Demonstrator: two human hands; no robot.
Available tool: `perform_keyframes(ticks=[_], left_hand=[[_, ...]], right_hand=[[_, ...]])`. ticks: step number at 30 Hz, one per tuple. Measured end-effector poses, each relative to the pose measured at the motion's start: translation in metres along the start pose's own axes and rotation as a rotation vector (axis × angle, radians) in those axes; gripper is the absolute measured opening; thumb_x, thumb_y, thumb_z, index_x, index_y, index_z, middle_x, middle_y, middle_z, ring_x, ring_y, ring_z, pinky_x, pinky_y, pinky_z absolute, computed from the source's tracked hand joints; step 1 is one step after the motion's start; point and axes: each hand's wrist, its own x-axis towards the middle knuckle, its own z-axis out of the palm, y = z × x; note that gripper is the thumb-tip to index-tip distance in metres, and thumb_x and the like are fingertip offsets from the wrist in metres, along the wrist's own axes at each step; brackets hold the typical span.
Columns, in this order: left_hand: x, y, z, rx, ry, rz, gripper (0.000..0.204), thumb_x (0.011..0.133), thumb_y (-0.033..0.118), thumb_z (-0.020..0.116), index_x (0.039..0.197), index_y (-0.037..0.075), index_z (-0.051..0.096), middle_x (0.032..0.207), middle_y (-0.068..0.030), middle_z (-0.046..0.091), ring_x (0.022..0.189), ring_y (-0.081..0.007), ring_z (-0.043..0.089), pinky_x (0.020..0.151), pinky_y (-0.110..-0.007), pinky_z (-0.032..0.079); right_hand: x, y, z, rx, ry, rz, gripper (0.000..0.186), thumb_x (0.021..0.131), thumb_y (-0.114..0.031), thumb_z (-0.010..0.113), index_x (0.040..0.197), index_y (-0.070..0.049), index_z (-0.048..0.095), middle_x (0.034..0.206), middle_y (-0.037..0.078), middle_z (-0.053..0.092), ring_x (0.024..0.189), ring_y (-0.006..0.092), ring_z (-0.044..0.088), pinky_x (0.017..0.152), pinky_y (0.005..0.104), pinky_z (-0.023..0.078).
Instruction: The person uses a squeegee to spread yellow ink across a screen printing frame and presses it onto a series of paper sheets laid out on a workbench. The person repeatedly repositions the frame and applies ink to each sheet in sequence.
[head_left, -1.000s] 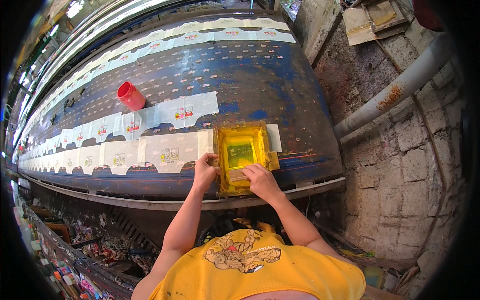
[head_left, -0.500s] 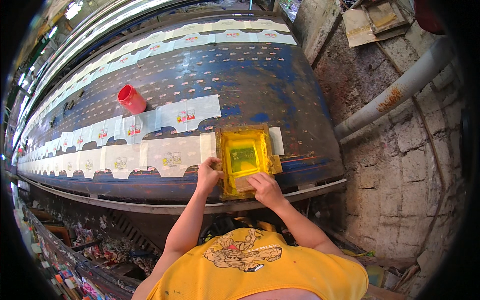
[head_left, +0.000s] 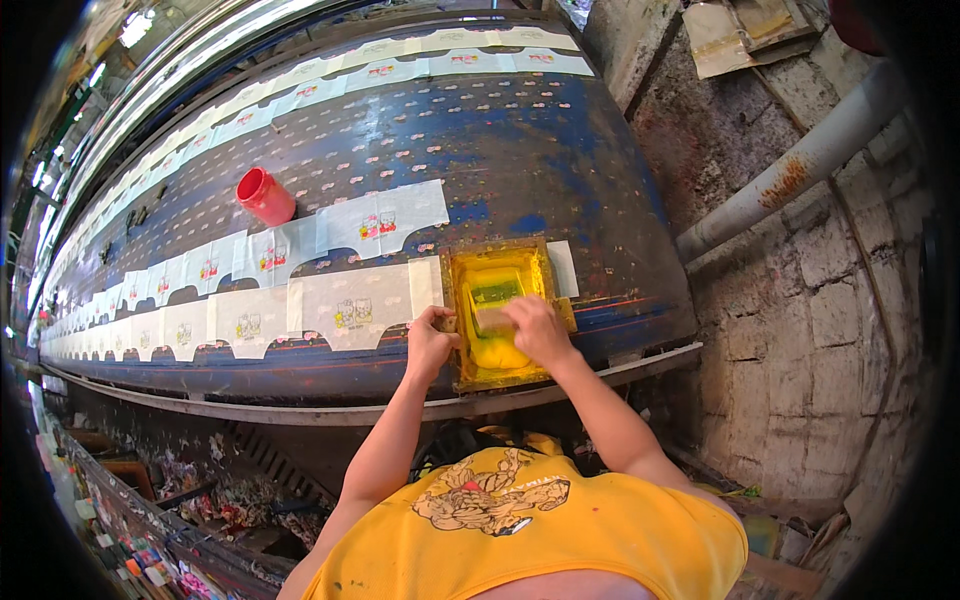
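Observation:
A yellow-stained screen printing frame (head_left: pixel 548 270) lies over the near row of pale fabric pieces (head_left: pixel 263 311) on the long dark table. My left hand (head_left: pixel 430 343) is closed on the frame's left side, by a small tab there. Inside the frame, my right hand (head_left: pixel 541 333) grips a squeegee (head_left: pixel 491 320), its flat blade set on the mesh. Yellow ink (head_left: pixel 497 354) pools on the near side of the blade, while a greener patch of mesh shows beyond it. My fingers partly hide the squeegee's right end.
A red plastic container (head_left: pixel 266 196) stands on the dark printing table (head_left: pixel 600 200), left of the frame. More printed fabric pieces (head_left: pixel 381 222) run in rows along it. A rusty pipe (head_left: pixel 800 170) slants beside the brick wall at right. A rail (head_left: pixel 300 411) edges the table's near side.
My right hand has moved the squeegee away from me, from the frame's near end to about its middle. My left hand stays at the frame's left side.

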Motion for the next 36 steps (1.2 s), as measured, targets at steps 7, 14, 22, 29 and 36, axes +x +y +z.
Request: perform_keyframes(ticks=[7,14,22,29,36], left_hand=[[-0.005,0.012,0.004,0.001,0.027,-0.018,0.046,0.071,-0.008,0.076,0.115,-0.001,0.069,0.089,-0.0068,0.069,0.068,-0.0138,0.059,0.061,-0.031,0.048],[-0.013,0.023,0.027,-0.153,0.037,0.042,0.044,0.069,-0.012,0.074,0.112,-0.002,0.068,0.093,-0.0078,0.069,0.071,-0.0140,0.060,0.059,-0.030,0.047],[-0.050,0.107,0.157,-0.238,-0.111,0.047,0.048,0.068,-0.014,0.075,0.113,0.000,0.067,0.093,-0.0059,0.067,0.077,-0.0157,0.062,0.064,-0.030,0.050],[-0.098,0.132,0.323,-0.303,-0.285,0.012,0.049,0.068,-0.014,0.076,0.114,0.001,0.068,0.095,-0.0066,0.068,0.077,-0.0157,0.063,0.065,-0.030,0.051],[-0.122,0.139,0.424,-0.198,-0.255,0.090,0.052,0.067,-0.012,0.079,0.116,0.000,0.067,0.079,-0.0015,0.062,0.066,-0.0115,0.057,0.055,-0.028,0.041]], right_hand=[[-0.080,-0.033,-0.019,0.005,-0.056,-0.060,0.040,0.079,0.004,0.065,0.119,0.001,0.070,0.121,0.016,0.068,0.121,0.0357,0.064,0.106,0.0475,0.052],[-0.105,-0.021,-0.055,0.076,-0.120,-0.082,0.048,0.088,-0.020,0.081,0.130,-0.001,0.067,0.136,0.014,0.064,0.135,0.0331,0.058,0.118,0.0565,0.041],[-0.170,0.071,-0.184,-0.125,0.535,0.098,0.044,0.099,-0.023,0.074,0.133,0.003,0.065,0.144,0.023,0.058,0.132,0.0439,0.058,0.116,0.0550,0.044],[-0.278,0.172,-0.290,0.238,0.733,0.640,0.038,0.108,-0.018,0.060,0.138,0.004,0.062,0.133,0.020,0.069,0.121,0.0326,0.067,0.103,0.0394,0.051],[-0.334,0.227,-0.355,0.406,0.527,0.697,0.038,0.115,-0.031,0.051,0.101,0.003,0.063,0.081,0.005,0.058,0.076,0.0157,0.052,0.070,0.0360,0.045]])
